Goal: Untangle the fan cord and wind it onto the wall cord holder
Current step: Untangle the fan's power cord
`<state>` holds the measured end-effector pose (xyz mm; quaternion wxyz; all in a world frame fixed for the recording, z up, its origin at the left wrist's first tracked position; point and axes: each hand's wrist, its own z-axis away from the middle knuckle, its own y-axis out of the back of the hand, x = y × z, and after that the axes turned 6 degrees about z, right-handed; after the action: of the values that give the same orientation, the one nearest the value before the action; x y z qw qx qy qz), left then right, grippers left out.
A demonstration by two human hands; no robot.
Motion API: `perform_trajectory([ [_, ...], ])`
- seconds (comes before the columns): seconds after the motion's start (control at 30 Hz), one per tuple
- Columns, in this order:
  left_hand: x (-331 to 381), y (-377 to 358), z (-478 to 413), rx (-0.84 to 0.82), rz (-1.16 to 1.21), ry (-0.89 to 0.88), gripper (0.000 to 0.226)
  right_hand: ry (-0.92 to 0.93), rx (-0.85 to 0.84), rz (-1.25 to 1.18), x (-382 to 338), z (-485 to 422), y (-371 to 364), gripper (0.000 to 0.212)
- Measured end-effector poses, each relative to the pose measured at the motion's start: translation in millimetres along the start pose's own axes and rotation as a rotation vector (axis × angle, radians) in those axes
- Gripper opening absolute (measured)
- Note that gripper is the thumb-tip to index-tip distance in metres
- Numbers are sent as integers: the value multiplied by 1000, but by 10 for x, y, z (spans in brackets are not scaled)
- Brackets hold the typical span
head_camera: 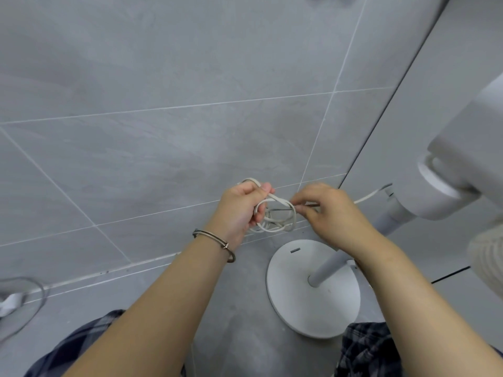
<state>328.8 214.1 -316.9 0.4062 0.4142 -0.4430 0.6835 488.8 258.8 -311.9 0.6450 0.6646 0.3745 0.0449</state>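
Note:
A tangled bundle of white fan cord [276, 216] hangs in front of the grey tiled wall, between my two hands. My left hand [241, 210], with a metal bracelet on its wrist, grips the left side of the loops. My right hand [330, 210] pinches a strand at the right side of the knot. From there the cord [367, 197] runs right to the white fan pole [386, 216]. The fan's round white base [294, 303] stands on the floor below my hands. No wall cord holder is in view.
The white fan head [468, 159] juts in from the right edge, close to my right arm. A grey cable and a white plug [13, 302] lie on the floor at the far left. A dark vertical seam [381, 115] marks the wall corner. My plaid trouser knees show at the bottom.

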Motion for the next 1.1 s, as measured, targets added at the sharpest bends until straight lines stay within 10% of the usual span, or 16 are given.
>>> perform_trajectory([
  [0.53,100,83,-41,-112,475,-21,26,-457,300,169,154,-30,59,23],
  [1.1,49,156,-100,106,-264,45,18,-600,507,-341,116,-10,153,38],
])
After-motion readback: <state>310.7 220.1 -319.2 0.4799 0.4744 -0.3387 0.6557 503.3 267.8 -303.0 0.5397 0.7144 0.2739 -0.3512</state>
